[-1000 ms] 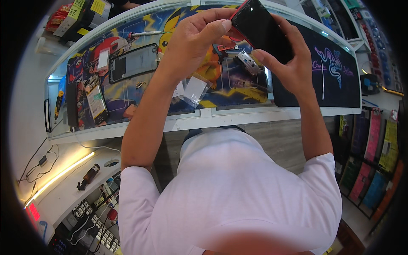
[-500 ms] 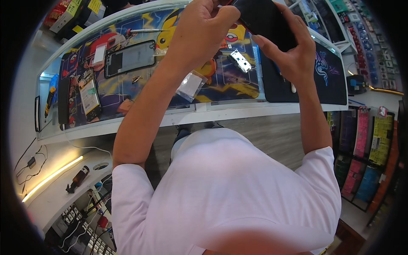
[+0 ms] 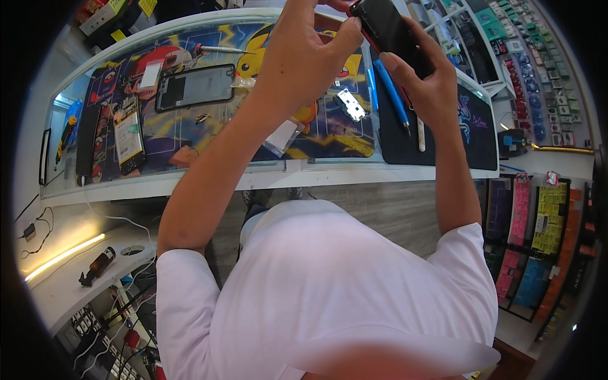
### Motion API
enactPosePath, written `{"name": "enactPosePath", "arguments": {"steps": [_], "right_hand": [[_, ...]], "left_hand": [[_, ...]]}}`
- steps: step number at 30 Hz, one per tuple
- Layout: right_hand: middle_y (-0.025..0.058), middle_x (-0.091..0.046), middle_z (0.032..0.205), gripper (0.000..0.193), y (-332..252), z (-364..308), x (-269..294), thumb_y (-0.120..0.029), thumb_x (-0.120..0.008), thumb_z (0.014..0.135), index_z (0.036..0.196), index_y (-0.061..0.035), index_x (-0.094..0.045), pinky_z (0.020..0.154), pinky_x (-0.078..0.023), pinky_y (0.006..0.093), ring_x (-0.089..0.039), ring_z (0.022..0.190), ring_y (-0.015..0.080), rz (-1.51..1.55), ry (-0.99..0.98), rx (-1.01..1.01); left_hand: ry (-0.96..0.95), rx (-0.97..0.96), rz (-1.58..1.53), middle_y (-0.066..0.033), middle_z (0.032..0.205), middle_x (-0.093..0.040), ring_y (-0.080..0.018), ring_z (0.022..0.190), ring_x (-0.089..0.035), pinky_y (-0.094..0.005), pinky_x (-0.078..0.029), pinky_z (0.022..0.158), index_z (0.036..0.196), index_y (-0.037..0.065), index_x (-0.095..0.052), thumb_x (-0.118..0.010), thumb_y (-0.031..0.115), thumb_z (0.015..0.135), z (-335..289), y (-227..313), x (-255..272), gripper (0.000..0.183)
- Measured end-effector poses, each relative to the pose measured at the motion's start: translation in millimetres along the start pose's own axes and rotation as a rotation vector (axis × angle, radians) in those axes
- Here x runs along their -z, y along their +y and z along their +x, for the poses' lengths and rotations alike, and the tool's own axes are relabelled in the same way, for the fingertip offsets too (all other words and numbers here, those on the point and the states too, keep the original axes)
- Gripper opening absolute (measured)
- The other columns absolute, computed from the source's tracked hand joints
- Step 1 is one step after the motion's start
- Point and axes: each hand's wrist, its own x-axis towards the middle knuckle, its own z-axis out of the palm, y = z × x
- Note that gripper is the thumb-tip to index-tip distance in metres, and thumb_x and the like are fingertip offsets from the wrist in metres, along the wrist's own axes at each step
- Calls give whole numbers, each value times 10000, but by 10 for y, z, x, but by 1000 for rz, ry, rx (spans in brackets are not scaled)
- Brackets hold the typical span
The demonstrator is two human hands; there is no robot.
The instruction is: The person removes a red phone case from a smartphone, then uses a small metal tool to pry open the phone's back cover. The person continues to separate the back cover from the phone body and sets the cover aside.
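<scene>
Up at the far edge of the view, my right hand (image 3: 434, 85) is wrapped round a black smartphone (image 3: 387, 28) with a reddish edge, its dark face tilted. The thumb lies along the near side, the fingers round the right. At the phone's left end, my left hand (image 3: 310, 57) has its thumb and fingers closed on the corner; part of them is cut off by the frame. Below the hands are a white phone bracket (image 3: 349, 105), a blue pen-like tool (image 3: 392, 94) and a white stick tool (image 3: 421, 134). A small clear bag (image 3: 282, 137) lies beneath my left forearm.
An illustrated mat on the glass-topped counter holds an empty phone frame (image 3: 195, 87), an opened phone with its battery (image 3: 128, 136), a screwdriver (image 3: 218, 49), small screws (image 3: 202, 118) and a white card (image 3: 151, 75). A black mat (image 3: 405, 149) is on the right, beyond it racks of packaged goods (image 3: 548, 221).
The phone has tilted and now appears narrower, still between both hands. The whole view has shifted slightly, and the blue tool beside my right hand has come into sight.
</scene>
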Motion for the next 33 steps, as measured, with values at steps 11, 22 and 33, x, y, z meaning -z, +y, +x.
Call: {"name": "enactPosePath", "arguments": {"steps": [11,22,33], "right_hand": [[133,-701,1179,845,-45,26,1,-494,-852,819,1471,-36,-570,953,-531,299,-682,1085,188,210,-38,-101],[143,-622,1314,845,-388,150,172,-293,-872,824,1478,75,-483,1067,-454,332,-602,1202,199,266,35,124],[146,-609,1328,808,-335,173,186,-284,-848,871,1480,88,-471,1070,-448,327,-582,1217,187,468,41,106]], "left_hand": [[-167,-410,312,-122,1211,-519,-241,1097,-596,-402,-511,937,1340,90,-444,-808,141,872,65,-85,232,595],[-214,-627,439,-115,1235,-461,-225,1127,-526,-393,-496,925,1261,106,-436,-813,165,886,296,350,250,535],[-291,-599,391,-119,1241,-426,-208,1163,-506,-413,-481,972,1296,112,-382,-771,143,918,350,364,261,543]]}}
